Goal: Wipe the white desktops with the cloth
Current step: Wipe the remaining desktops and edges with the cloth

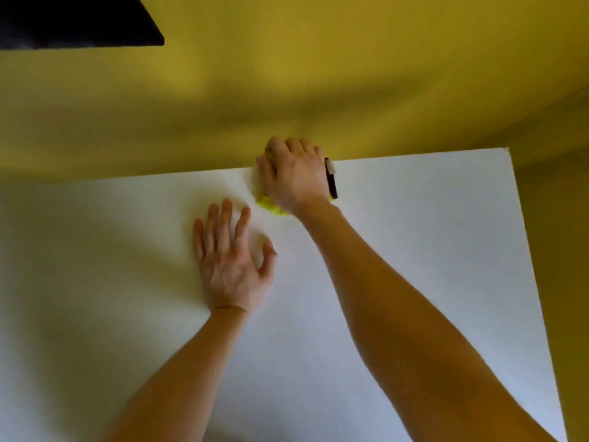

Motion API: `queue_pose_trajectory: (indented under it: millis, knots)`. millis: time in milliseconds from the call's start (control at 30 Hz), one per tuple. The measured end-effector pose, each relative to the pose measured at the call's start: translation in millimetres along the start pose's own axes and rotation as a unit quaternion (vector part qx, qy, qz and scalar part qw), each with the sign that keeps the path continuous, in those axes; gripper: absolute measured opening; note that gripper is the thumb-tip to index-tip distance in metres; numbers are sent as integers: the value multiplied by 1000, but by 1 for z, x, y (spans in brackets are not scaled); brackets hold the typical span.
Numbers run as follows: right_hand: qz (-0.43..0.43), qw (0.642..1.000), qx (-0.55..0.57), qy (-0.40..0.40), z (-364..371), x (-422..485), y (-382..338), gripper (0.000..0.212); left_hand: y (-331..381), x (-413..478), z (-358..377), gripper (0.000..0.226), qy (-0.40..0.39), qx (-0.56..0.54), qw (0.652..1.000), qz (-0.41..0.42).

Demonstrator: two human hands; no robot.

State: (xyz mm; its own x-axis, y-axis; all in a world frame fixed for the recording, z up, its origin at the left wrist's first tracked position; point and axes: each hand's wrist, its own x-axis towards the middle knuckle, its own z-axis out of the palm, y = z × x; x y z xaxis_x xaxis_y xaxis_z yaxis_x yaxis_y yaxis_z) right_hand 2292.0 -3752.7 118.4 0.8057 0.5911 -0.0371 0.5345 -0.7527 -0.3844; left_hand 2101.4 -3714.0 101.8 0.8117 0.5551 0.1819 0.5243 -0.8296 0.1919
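A white desktop fills the lower part of the view and ends at a far edge and a right edge. My right hand is at the far edge, fingers curled over a yellow-green cloth, of which only a small part shows under the palm. A small black and white object sticks out beside that hand's outer edge. My left hand lies flat on the desktop, fingers spread, a little nearer and to the left of the cloth.
A yellow wall or floor surface lies beyond the far edge and to the right of the desk. A dark panel is at the top left corner.
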Motion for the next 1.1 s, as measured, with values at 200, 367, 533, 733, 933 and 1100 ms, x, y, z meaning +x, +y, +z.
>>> queue_pose_trajectory:
  millis: [200, 367, 533, 733, 933, 1100]
  knots:
    - [-62, 996, 59, -10, -24, -3, 75, 39, 1, -1, 2, 63, 11, -7, 1000, 1]
    - [136, 988, -26, 67, -81, -26, 203, 40, 4, 0, -1, 66, -4, -9, 1000, -4]
    - [91, 993, -80, 11, -43, -7, 87, 39, 4, 1, -3, 66, -9, -6, 1000, -4]
    - [-36, 999, 17, -28, 5, 2, -24, 36, 5, 2, -4, 64, -2, 9, 1000, -4]
    - [36, 999, 15, 0, -61, -11, 160, 42, 4, 2, -5, 63, -13, 24, 1000, 9]
    - [193, 977, -44, 79, -98, -25, 245, 45, 9, 0, -5, 59, -12, 54, 998, 0]
